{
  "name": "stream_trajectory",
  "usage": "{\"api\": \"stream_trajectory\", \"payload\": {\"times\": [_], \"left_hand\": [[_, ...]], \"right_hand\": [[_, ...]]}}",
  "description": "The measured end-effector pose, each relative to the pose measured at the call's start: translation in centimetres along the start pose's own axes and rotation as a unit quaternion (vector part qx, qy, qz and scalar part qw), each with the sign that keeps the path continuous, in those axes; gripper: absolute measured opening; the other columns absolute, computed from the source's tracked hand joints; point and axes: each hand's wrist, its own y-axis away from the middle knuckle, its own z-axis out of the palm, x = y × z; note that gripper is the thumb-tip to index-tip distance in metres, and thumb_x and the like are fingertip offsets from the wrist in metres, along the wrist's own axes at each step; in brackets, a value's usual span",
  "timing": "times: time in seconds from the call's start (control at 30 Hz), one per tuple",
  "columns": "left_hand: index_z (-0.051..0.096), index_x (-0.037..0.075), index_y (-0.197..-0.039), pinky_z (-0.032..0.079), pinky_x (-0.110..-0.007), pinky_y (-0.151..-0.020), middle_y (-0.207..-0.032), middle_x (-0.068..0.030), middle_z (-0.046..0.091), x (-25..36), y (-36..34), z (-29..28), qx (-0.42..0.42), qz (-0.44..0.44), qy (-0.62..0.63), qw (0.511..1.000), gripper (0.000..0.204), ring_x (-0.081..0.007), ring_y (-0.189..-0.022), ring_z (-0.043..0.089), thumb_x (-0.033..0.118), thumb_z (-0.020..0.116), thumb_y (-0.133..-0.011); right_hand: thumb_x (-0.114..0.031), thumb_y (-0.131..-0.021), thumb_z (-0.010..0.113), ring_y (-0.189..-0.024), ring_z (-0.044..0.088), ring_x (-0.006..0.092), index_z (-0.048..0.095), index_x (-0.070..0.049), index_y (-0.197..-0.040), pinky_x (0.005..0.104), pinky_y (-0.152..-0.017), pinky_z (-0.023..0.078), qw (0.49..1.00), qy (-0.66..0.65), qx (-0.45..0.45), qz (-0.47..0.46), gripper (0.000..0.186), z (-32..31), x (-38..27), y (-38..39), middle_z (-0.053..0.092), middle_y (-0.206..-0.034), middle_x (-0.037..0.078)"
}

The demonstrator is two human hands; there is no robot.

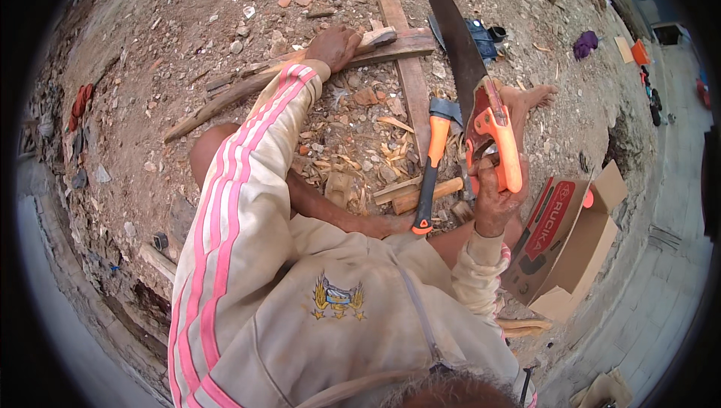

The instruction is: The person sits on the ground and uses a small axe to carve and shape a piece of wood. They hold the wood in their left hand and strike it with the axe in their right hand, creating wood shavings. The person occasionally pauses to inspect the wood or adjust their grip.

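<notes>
My right hand [497, 199] is wrapped round the orange handle of a handsaw [460, 44], whose dark blade points up and away, off the ground. Farther left, my left hand [334, 48] grips a rough wooden stick [377, 38], its fingers partly hidden from above. The stick lies along a longer piece of wood [251, 84], which crosses over a long plank [411, 96]. Between my legs, a hatchet [433, 160] with an orange and black handle rests with its head toward the plank, beside the saw.
Short wood blocks [429, 195] and wood chips [390, 154] lie between my feet on stony ground. An open cardboard box [578, 246] stands at the right. Beyond the saw are a dark blue item [481, 39] and a purple cloth [585, 45]. Paving [661, 205] runs along the right.
</notes>
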Motion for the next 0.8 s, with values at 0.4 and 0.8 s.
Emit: {"api": "stream_trajectory", "payload": {"times": [0.4, 0.8], "left_hand": [[0.064, 0.013, -0.116, 0.054, -0.054, -0.086, -0.113, -0.0164, 0.067, -0.2, -0.6, 1.8, 0.037, -0.081, -0.054, 0.995, 0.041, -0.0403, -0.102, 0.067, 0.043, 0.039, -0.107], [0.068, 0.013, -0.110, 0.053, -0.052, -0.084, -0.108, -0.0151, 0.067, 0.2, -0.3, 1.7, 0.065, -0.043, -0.064, 0.995, 0.043, -0.0405, -0.099, 0.065, 0.046, 0.041, -0.106]], "right_hand": [[-0.010, -0.084, 0.076, -0.072, 0.070, 0.0278, 0.060, 0.000, -0.123, 0.0385, -0.068, 0.055, 0.989, 0.054, -0.138, 0.016, 0.042, 6.3, 3.0, 1.9, 0.069, -0.086, 0.014], [0.002, -0.081, 0.062, -0.075, 0.070, 0.0241, 0.056, 0.000, -0.140, 0.0346, -0.071, 0.055, 0.980, 0.029, -0.188, 0.063, 0.059, 6.3, 2.1, -0.7, 0.070, -0.092, 0.017]]}}
